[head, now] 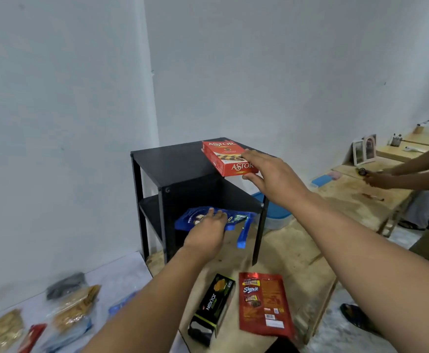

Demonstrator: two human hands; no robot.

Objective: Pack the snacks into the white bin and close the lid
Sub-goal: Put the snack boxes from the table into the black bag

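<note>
A black side table [172, 159] stands in the corner against the pale wall, with a top and a lower shelf [152, 212]. On the top, at the near right corner, lies a red Astor box [227, 159], partly overhanging the edge. The person's right hand [272, 174] is at that box: fingers laid on its top face and thumb under its near edge, so it looks like a loose grip around the corner. On the lower shelf is a blue snack pack [190, 217] with more blue wrappers beside it, one blue stick pack [242, 235] hanging off the front. The left hand [208, 225] lies on the blue pack with its fingers spread and nearly straight, pressing rather than curling round it.

Behind the table's right leg, on the floor, sits a white bin with a blue lid [276, 215]; the lid lies on it, and I cannot tell what is inside.

On the plywood floor board [297, 263] nearer to me lie a red Share It pouch [262, 304] and, just beside it to the left, a black Nextar box [213, 307]. Further left, on white sheeting, are clear bags of golden snacks [75, 309], a dark grey bundle [65, 284] and a red packet [31, 337].

To the right, a second person's hands [379, 178] work at a low wooden bench [361, 200].
</note>
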